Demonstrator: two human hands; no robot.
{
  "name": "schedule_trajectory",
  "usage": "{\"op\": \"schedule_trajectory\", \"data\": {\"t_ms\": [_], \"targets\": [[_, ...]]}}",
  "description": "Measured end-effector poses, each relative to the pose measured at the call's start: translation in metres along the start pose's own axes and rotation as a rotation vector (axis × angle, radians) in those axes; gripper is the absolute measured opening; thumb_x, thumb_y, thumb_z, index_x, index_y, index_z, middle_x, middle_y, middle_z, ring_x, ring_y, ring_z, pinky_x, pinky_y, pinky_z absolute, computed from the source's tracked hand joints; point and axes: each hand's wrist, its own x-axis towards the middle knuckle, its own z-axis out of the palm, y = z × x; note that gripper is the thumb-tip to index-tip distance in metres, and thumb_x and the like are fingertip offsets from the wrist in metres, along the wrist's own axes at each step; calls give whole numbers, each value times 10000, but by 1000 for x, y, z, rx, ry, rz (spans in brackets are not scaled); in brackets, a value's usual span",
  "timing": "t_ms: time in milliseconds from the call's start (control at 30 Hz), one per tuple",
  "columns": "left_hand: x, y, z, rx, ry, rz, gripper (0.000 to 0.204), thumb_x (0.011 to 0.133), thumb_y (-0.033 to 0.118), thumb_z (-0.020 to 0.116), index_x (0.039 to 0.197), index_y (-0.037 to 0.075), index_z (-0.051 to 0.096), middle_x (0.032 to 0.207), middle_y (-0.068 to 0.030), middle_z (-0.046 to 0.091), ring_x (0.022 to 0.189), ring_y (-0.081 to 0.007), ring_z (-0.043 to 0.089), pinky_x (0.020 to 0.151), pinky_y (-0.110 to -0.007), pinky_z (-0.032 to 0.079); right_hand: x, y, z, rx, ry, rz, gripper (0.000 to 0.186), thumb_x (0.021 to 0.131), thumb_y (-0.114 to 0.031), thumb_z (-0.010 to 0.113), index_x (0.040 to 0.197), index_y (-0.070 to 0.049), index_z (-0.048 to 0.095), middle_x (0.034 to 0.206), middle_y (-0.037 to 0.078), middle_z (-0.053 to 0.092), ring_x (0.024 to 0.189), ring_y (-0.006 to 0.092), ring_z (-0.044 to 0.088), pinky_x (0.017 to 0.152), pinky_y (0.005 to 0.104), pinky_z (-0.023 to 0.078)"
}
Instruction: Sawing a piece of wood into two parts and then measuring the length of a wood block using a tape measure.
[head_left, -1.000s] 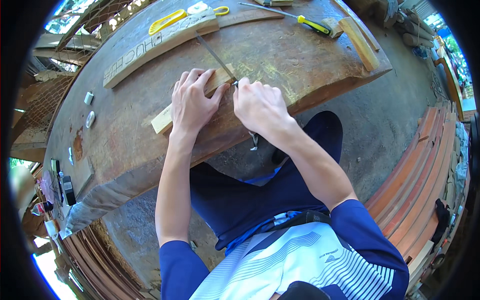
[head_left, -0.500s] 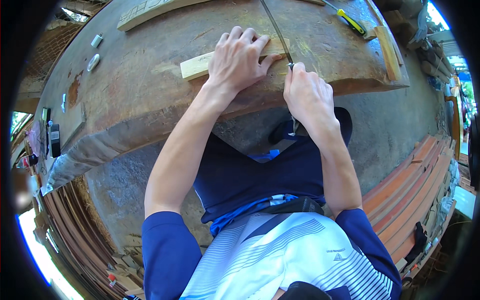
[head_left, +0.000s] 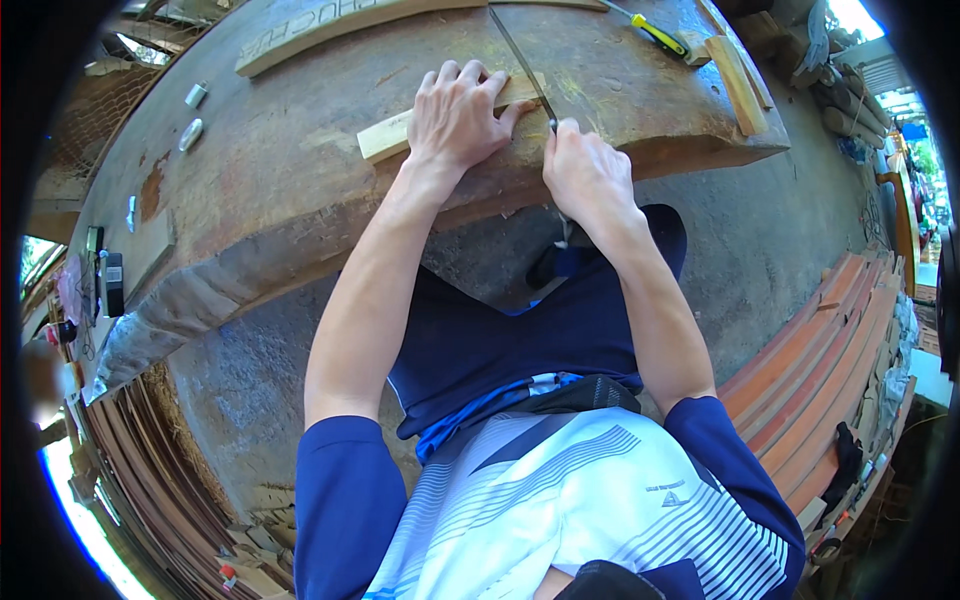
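Observation:
A short strip of pale wood [head_left: 384, 138] lies on the thick wooden workbench [head_left: 300, 150], close to its near edge. Over its middle, my left hand [head_left: 453, 120] presses down, the fingers reaching across the far side and the thumb pointing right. My right hand [head_left: 590, 172] is closed round the handle of a hand saw [head_left: 521, 65]. Its long thin blade, seen nearly edge-on, slants away to the upper left across the strip's right end. Most of the handle is hidden in my fist. How deep the blade sits in the wood I cannot tell.
A long board [head_left: 350, 25] lies at the bench's far side. Towards the right are a yellow-and-black screwdriver [head_left: 660, 36] and wood blocks [head_left: 735, 85]. Small items, including a white round one [head_left: 190, 134], lie at left. Reddish planks [head_left: 810, 370] are stacked on the right floor.
My right hand and the saw have shifted left and slightly away in the picture. My left hand stays on the wood strip. The whole view has also shifted a little.

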Motion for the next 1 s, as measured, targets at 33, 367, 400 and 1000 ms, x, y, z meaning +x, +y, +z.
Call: {"op": "schedule_trajectory", "data": {"t_ms": [33, 367, 400, 1000], "targets": [[1, 2, 3, -8, 3, -9, 448, 920, 471, 761, 1176, 107, 806, 1098, -102, 743, 1050, -302, 676, 942, -438, 535, -9, 5, -1, 1, 15, 4, 296, 1077, -247, 481, 1063, -4, 649, 914, 262, 762, 898, 435, 763, 849, 542, 591], [17, -26, 1, 5, -58, -93, 519, 936, 534, 743, 1209, 96, 798, 1135, -105, 737, 1110, -304, 661, 999, -441, 522, -128, 78, -100, 329, -70, 184, 289, 1083, -268, 496, 1018, -31, 650, 809, 300, 692, 856, 516, 694, 778, 596, 543], [12, -26, -6, 6, -65, -88, 523, 935, 535, 743, 1208, 93, 798, 1130, -104, 738, 1110, -303, 661, 999, -440, 521, -105, 70, -102, 313, -12, 154, 309, 1085, -282, 486, 1027, -29, 653, 829, 302, 697, 868, 512, 696, 787, 588, 546], [1, -24, 4, 30, 7, -20, 466, 932, 508, 750, 1201, 130, 797, 1097, -79, 747, 1066, -291, 677, 975, -432, 525, 37, -8, -4, 132, -82, -91, 345, 1044, -224, 475, 1044, 41, 697, 996, 294, 757, 984, 444, 750, 908, 536, 580]]}}
